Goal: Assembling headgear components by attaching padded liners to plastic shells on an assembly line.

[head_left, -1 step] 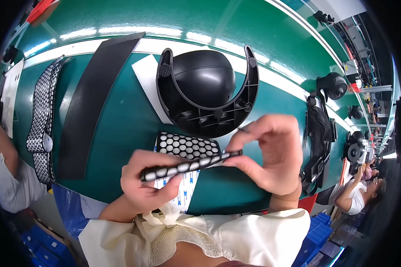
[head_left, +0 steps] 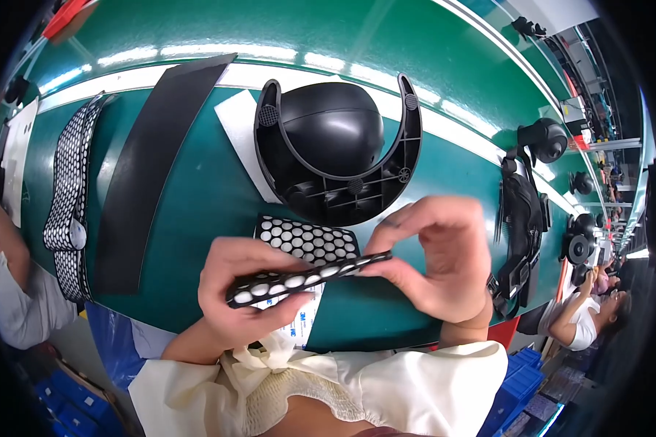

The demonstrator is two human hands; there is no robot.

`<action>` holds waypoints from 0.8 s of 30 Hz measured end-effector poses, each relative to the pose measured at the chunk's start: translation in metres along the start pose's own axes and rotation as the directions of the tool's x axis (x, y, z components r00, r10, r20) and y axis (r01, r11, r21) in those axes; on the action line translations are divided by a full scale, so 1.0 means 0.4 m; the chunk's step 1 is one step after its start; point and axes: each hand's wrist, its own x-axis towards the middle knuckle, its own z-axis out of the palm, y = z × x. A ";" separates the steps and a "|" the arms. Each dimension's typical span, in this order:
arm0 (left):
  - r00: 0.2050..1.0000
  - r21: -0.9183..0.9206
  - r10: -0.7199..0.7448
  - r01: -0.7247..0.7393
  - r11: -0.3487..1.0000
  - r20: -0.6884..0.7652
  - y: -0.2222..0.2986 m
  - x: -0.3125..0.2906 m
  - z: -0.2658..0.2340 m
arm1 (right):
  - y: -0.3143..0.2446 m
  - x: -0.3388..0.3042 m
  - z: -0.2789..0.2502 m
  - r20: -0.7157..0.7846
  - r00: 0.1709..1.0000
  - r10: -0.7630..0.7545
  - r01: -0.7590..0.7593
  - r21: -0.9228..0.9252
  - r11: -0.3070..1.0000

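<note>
My left hand (head_left: 244,291) is closed around the left end of a narrow black piece with rows of white round dots (head_left: 299,282), seen nearly edge-on. At its right end, my right hand (head_left: 441,258) pinches it between thumb and forefinger. Just behind my hands, a black sheet with larger white dots (head_left: 306,237) lies on the green tabletop. A white printed backing paper (head_left: 306,320) shows partly below my left hand. Beyond these stands a glossy black rounded shell (head_left: 335,124) inside a U-shaped ribbed black plastic part (head_left: 353,200).
A long black strip (head_left: 149,171) and a curled dotted strip (head_left: 71,175) lie on the left. A white sheet (head_left: 244,138) sits beside the U-shaped part. Black straps (head_left: 521,226) lie at the right. Other people (head_left: 583,317) sit along the table.
The dotted piece has tilted slightly, showing more of its dotted side. My right hand has shifted a little lower and to the left, still pinching its end.
</note>
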 end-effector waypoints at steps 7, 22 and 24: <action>0.997 0.216 0.071 -0.070 0.974 0.001 0.012 0.015 -0.013 | 0.000 -0.003 0.027 -0.035 0.994 -0.108 0.105 -0.073 0.992; 0.963 0.070 -0.229 0.240 0.968 -0.141 0.005 -0.001 0.009 | 0.058 0.002 -0.005 0.179 0.666 -0.724 0.688 -0.523 0.503; 0.961 0.088 -0.245 0.257 0.962 -0.126 0.003 -0.001 0.010 | 0.069 0.003 -0.018 0.215 0.761 -0.612 0.625 -0.496 0.603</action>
